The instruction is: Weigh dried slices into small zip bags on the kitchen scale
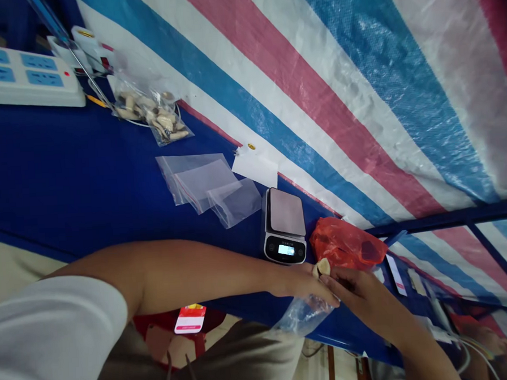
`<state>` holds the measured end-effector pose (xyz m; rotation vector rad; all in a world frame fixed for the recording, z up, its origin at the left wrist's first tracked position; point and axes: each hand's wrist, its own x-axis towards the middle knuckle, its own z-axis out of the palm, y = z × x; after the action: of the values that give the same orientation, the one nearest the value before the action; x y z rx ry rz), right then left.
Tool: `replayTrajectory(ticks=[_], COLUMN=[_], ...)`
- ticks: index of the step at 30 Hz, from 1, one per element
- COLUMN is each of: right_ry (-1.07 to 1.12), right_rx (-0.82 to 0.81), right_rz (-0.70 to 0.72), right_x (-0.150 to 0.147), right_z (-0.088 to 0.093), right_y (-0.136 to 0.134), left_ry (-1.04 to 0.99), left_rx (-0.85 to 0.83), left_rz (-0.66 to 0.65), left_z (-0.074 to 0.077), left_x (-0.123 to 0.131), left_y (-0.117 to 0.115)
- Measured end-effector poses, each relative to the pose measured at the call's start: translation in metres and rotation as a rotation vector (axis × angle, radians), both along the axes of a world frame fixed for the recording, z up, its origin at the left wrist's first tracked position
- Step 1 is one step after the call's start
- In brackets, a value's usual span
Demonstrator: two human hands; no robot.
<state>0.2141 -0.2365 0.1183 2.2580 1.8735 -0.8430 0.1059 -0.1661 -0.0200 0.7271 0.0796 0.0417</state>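
Note:
Just in front of the digital scale [284,218], both hands meet over a clear plastic bag [305,316]. My left hand [307,283] is closed on the bag, which hangs below it. My right hand [356,286] pinches a pale, beige piece [322,267] at the bag's mouth; its fingers touch those of my left hand. The scale's display is lit, but its digits are too small to read, and its plate bears nothing. A red plastic bag [345,243] lies just beyond my right hand. Flat clear zip bags [208,184] overlap on the blue table left of the scale.
A filled clear bag of pale pieces [158,115] lies at the back left, near a white power strip [26,74]. White paper [256,166] rests behind the scale. A striped sheet [272,58] rises behind the blue table [65,166]. Phones and cables lie at the right.

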Motion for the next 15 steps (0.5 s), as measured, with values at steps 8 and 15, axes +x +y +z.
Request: replayTrajectory(ticks=[8, 15], right_ry=[0.043, -0.065], right_rx=[0.024, 0.244], right_rz=[-0.116, -0.238], right_x=[-0.002, -0.011], right_z=[0.012, 0.027], right_y=[-0.01, -0.054], left_ry=[-0.04, -0.044], left_rx=[0.001, 0.061], left_rz=[0.015, -0.043], left_z=[0.006, 0.012], left_x=[-0.004, -0.016], left_y=[0.002, 0.0])
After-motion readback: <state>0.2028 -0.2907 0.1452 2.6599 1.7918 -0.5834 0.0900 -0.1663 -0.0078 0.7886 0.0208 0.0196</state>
